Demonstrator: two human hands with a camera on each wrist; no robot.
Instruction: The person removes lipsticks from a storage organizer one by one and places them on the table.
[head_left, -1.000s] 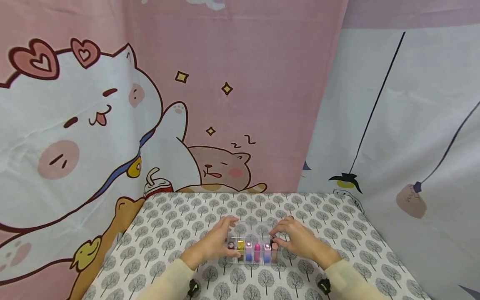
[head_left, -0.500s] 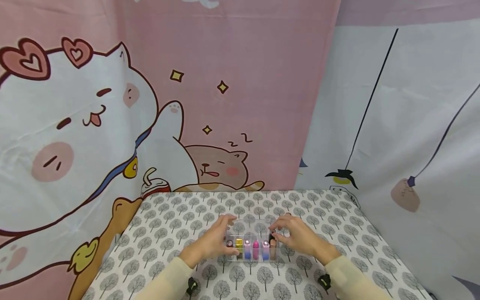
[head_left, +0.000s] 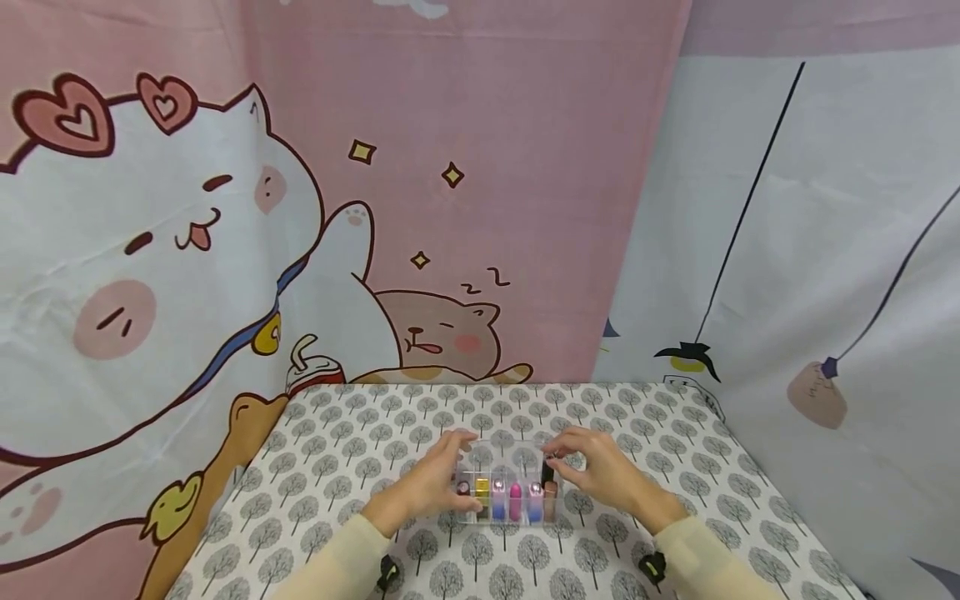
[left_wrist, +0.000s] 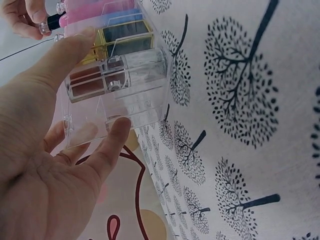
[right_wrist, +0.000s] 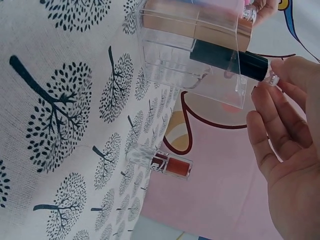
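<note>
A clear plastic lipstick organizer (head_left: 506,521) stands on the cloth, lipsticks of several colours in its front row. My left hand (head_left: 432,477) grips its left end, thumb (left_wrist: 70,52) at the front and fingers at the side and back. With thumb and fingertips, my right hand (head_left: 603,473) pinches the clear end of a black lipstick tube (right_wrist: 230,61). That tube stands partly inside the back right compartment, behind a tan tube (right_wrist: 200,25). Near the left hand are a gold-framed tube (left_wrist: 125,39) and a clear tube with brownish contents (left_wrist: 90,82).
A small clear tube with red-brown contents (right_wrist: 172,165) stands on the cloth beyond the organizer in the right wrist view. The tree-print cloth (head_left: 330,517) covers the table. A pink cartoon curtain (head_left: 555,208) hangs behind it.
My right hand has shifted slightly up and right relative to the organizer, and more of the black lipstick tube shows above the front row. The left hand keeps its grip.
</note>
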